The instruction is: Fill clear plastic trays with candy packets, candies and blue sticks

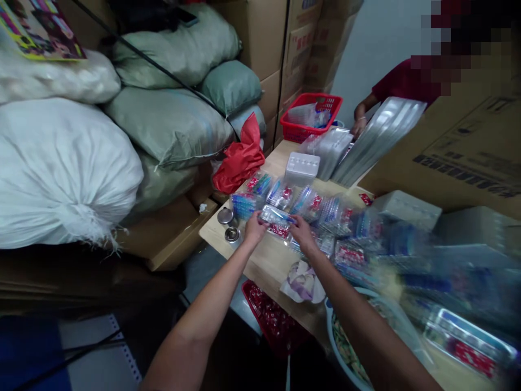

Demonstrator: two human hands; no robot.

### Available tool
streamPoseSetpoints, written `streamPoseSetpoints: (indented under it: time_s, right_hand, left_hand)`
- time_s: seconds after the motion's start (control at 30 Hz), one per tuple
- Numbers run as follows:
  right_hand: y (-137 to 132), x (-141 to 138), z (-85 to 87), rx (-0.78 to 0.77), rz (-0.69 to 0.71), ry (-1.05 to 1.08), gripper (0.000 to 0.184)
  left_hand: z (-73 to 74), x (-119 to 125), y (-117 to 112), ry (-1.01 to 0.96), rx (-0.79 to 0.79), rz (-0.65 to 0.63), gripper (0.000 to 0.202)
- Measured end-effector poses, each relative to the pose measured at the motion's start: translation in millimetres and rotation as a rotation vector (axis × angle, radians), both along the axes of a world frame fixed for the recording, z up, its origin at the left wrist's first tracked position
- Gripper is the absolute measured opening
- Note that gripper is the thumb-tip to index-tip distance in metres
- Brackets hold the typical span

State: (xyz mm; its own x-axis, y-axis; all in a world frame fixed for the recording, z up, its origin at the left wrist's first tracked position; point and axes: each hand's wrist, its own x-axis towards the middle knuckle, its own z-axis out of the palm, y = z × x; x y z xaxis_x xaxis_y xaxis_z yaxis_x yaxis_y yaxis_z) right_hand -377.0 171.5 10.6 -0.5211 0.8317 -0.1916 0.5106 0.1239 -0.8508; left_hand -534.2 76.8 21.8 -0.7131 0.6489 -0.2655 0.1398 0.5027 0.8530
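Observation:
Between my two hands is a clear plastic blister pack (273, 213), its shiny top facing up. My left hand (255, 228) grips its left end, and my right hand (302, 232) has the right end, fingers closed. A red printed part (280, 231) shows just below the pack; I cannot tell whether it belongs to it. Stacks of similar packs with red and blue contents (308, 203) lie directly behind and to the right. Left of my left hand stand two small metal tins (232, 234). A crumpled white and purple wrapper (303, 282) sits by my right forearm.
A co-worker's hand (359, 120) is beside tall stacks of clear trays (380, 141) across the table (260, 266). A red basket (311, 133) stands at the far end. A light blue tub (331, 331) and another red basket (250, 298) are near me. Large sacks (61, 168) line the left.

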Motion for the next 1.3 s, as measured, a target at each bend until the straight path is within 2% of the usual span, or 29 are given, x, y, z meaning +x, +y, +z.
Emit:
streamPoseSetpoints:
  time_s: [0.07, 0.13, 0.2, 0.27, 0.4, 0.6, 0.73, 0.77, 0.83, 0.93, 1.03, 1.13, 1.3]
  right_hand:
    - [3.6, -10.3, -4.5, 0.073, -0.030, -0.052, 0.055]
    - [3.7, -16.8, -7.0, 0.134, -0.040, -0.097, 0.063]
    - [0.3, -19.2, -8.1, 0.175, -0.034, -0.128, 0.068]
    - [-5.0, -18.9, -8.5, 0.247, -0.010, -0.186, 0.069]
    - [-13.1, -16.4, -9.6, 0.393, 0.055, -0.347, 0.071]
    - [-13.0, -17.0, -13.1, 0.434, 0.159, -0.380, 0.072]
    - [-22.8, -8.4, -18.9, 0.513, 0.262, -0.412, 0.077]
    - [-26.8, -5.1, -21.1, 0.548, 0.297, -0.418, 0.078]
    - [-35.0, 0.7, -25.9, 0.601, 0.380, -0.440, 0.077]
    - [-42.4, 4.1, -31.5, 0.610, 0.443, -0.508, 0.072]
    - [-40.4, 2.4, -30.8, 0.564, 0.438, -0.529, 0.068]
    - [-33.5, 1.5, -23.0, 0.485, 0.450, -0.488, 0.070]
    - [-32.6, 19.2, -3.9, 0.395, 0.436, -0.389, 0.082]
  left_hand:
    - [-4.9, -2.7, 10.0, 0.112, -0.040, 0.007, 0.059]
    - [-7.8, -2.2, 14.8, 0.260, -0.150, -0.018, 0.055]
    - [-10.2, 1.1, 14.6, 0.379, -0.278, -0.052, 0.053]
    - [-12.5, 6.0, 11.7, 0.433, -0.338, -0.067, 0.053]
    - [-13.5, 13.4, 9.1, 0.471, -0.342, -0.105, 0.049]
    - [-8.6, 9.9, 22.4, 0.512, -0.268, -0.175, 0.047]
    - [-11.8, 4.8, 25.5, 0.590, -0.211, -0.171, 0.042]
    - [-14.0, 4.5, 24.4, 0.624, -0.220, -0.189, 0.038]
    - [-19.9, 5.4, 20.1, 0.703, -0.250, -0.302, 0.033]
    - [-30.4, 9.8, 11.0, 0.828, -0.237, -0.563, 0.041]
    - [-36.6, 14.0, 6.4, 0.904, -0.231, -0.723, 0.068]
    - [-34.3, 15.9, 12.5, 0.924, -0.296, -0.760, 0.079]
    - [-24.8, 19.8, 30.1, 0.946, -0.372, -0.756, 0.065]
